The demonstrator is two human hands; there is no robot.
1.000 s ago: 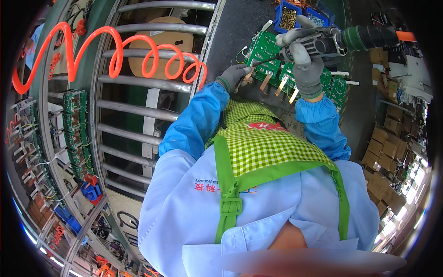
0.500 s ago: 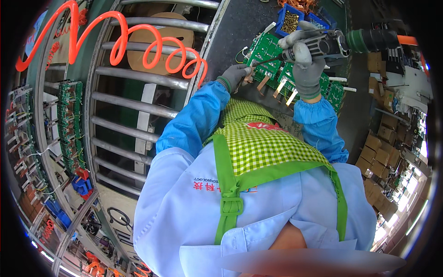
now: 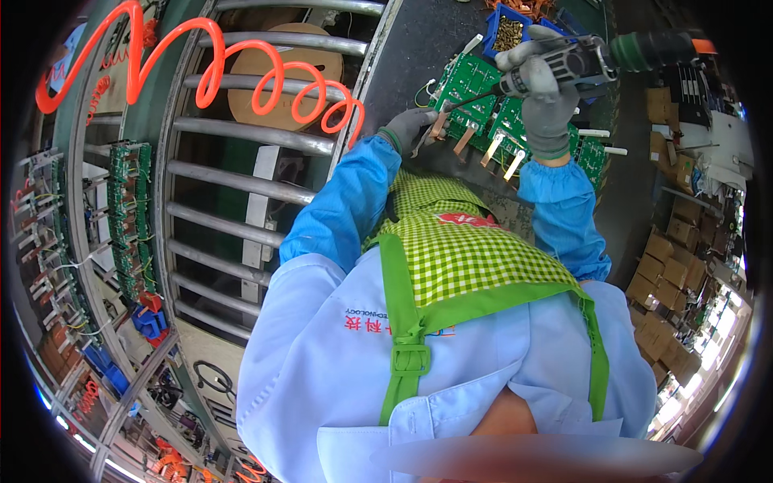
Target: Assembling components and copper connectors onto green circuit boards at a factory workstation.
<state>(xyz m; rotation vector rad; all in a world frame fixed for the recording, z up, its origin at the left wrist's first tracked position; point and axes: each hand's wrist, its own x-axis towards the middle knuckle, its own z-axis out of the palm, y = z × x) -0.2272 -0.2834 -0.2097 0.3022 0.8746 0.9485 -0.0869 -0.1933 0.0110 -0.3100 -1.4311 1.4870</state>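
Observation:
My right hand (image 3: 549, 121), in a grey glove, is wrapped round a grey power screwdriver (image 3: 564, 66). Its long dark bit (image 3: 473, 101) points left and down to a copper strip (image 3: 439, 125) at the near left edge of a green circuit board (image 3: 469, 84). Beside that strip my left hand (image 3: 405, 129), also gloved, has its fingers closed; a thin grey metal piece shows below them, too small to name. More copper strips (image 3: 464, 141) stick out from the board toward me. A second green board (image 3: 511, 125) lies to the right.
A blue bin (image 3: 508, 36) of small brass-coloured parts stands behind the boards on the dark bench (image 3: 419, 52). Left of the bench runs a roller conveyor (image 3: 241, 129), with a coiled orange hose (image 3: 274, 76) above it. Cardboard boxes (image 3: 664, 270) are stacked at the far right.
The power screwdriver and my right hand have shifted slightly to the right, and more of the bit shows. My left hand stays by the copper strip.

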